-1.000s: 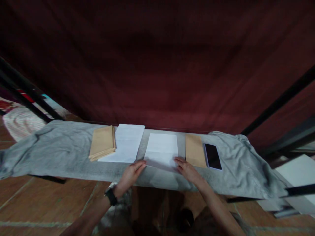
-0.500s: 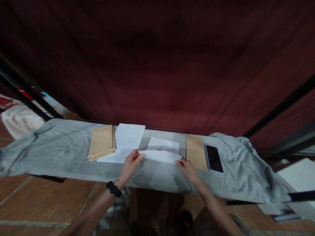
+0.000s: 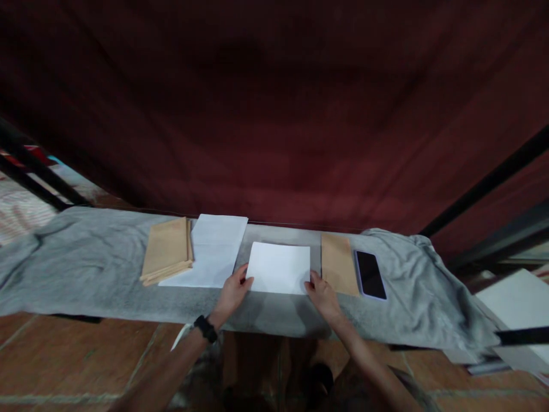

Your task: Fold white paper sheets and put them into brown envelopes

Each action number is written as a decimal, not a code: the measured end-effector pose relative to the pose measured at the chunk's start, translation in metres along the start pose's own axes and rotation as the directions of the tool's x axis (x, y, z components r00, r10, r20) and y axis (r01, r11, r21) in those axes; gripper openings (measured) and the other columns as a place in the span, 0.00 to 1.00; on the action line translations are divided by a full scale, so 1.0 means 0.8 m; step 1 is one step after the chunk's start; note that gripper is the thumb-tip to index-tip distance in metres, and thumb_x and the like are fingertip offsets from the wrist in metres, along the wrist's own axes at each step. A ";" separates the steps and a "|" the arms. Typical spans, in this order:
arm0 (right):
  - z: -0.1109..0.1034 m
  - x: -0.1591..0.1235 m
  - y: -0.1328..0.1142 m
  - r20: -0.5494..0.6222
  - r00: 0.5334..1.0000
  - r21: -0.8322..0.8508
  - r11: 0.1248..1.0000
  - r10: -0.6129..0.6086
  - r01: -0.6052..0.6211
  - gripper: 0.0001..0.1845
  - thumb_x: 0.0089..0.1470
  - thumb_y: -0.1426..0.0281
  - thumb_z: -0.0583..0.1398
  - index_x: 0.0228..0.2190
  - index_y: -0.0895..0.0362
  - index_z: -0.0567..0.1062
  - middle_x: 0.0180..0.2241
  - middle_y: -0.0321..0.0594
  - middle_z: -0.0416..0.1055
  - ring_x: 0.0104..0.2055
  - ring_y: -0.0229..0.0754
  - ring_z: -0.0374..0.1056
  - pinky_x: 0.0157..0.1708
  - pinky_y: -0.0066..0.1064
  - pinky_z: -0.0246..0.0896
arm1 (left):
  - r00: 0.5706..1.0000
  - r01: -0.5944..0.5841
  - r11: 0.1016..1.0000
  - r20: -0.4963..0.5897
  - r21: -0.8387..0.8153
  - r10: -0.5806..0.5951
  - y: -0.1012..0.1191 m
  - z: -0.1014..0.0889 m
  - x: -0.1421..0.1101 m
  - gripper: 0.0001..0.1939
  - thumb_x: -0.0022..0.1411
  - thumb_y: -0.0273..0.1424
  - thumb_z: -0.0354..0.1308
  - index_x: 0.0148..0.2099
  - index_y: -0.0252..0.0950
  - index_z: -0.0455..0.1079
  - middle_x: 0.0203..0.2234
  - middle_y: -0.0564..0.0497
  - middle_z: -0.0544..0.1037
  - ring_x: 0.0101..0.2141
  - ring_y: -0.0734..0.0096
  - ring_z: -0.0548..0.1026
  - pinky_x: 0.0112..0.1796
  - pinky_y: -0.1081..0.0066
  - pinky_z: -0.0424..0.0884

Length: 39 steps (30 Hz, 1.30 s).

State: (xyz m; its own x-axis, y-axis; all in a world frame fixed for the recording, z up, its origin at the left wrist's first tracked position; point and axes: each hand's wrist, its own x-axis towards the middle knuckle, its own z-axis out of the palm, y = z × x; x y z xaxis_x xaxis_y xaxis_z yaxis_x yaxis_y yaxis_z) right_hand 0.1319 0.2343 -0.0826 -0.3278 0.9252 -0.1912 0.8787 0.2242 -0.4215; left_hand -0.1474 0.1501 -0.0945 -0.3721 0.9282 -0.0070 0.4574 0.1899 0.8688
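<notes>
A white sheet of paper [image 3: 278,267] lies folded on the grey cloth [image 3: 94,263] in the middle of the narrow table. My left hand [image 3: 234,290] pinches its near left corner and my right hand [image 3: 321,293] pinches its near right corner. Beside the sheet on the right lies a single brown envelope [image 3: 338,264]. To the left are a stack of white sheets [image 3: 209,252] and a pile of brown envelopes [image 3: 168,250]. A black watch [image 3: 205,328] is on my left wrist.
A black phone [image 3: 370,274] lies face up right of the single envelope. The grey cloth bunches up at the right end [image 3: 429,292]. A dark red curtain [image 3: 274,114] hangs just behind the table. Black metal bars [image 3: 484,183] cross at right and left.
Both hands lifted the near edge of the white sheet and carried it toward the far edge. The sheet now lies folded over, shorter than before.
</notes>
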 end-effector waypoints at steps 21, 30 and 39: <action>0.008 -0.010 -0.003 -0.018 0.995 -0.187 0.977 -0.102 0.097 0.25 0.63 0.70 0.53 0.61 0.56 0.65 0.51 0.50 0.76 0.49 0.51 0.75 0.47 0.37 0.68 | 0.998 -0.057 0.871 0.000 0.488 0.065 0.015 0.012 -0.012 0.21 0.64 0.26 0.51 0.58 0.37 0.69 0.50 0.44 0.75 0.44 0.62 0.77 0.50 0.63 0.71; 0.004 -0.007 -0.003 -0.050 0.989 -0.178 0.975 -0.142 0.131 0.22 0.61 0.72 0.53 0.56 0.57 0.71 0.51 0.53 0.74 0.53 0.53 0.71 0.54 0.41 0.63 | 0.892 -0.437 0.680 0.185 0.588 0.413 0.031 0.063 -0.007 0.24 0.70 0.37 0.47 0.65 0.38 0.61 0.67 0.42 0.58 0.66 0.54 0.56 0.61 0.50 0.59; 0.040 0.010 -0.032 -0.236 0.890 -0.121 0.921 -0.390 0.371 0.29 0.68 0.64 0.43 0.65 0.62 0.58 0.66 0.51 0.57 0.68 0.49 0.51 0.65 0.45 0.51 | 0.887 -0.456 0.596 0.285 0.661 0.363 0.041 0.111 -0.008 0.27 0.73 0.35 0.40 0.70 0.33 0.52 0.68 0.40 0.56 0.68 0.56 0.51 0.65 0.46 0.49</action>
State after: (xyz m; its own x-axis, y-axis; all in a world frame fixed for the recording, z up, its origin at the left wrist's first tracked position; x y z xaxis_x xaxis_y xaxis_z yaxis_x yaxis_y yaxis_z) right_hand 0.0958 0.2261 -0.1016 -0.5522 0.8086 0.2032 0.7296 0.5866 -0.3514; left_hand -0.0580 0.1787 -0.1102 0.0657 0.9836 0.1682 0.9762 -0.0983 0.1934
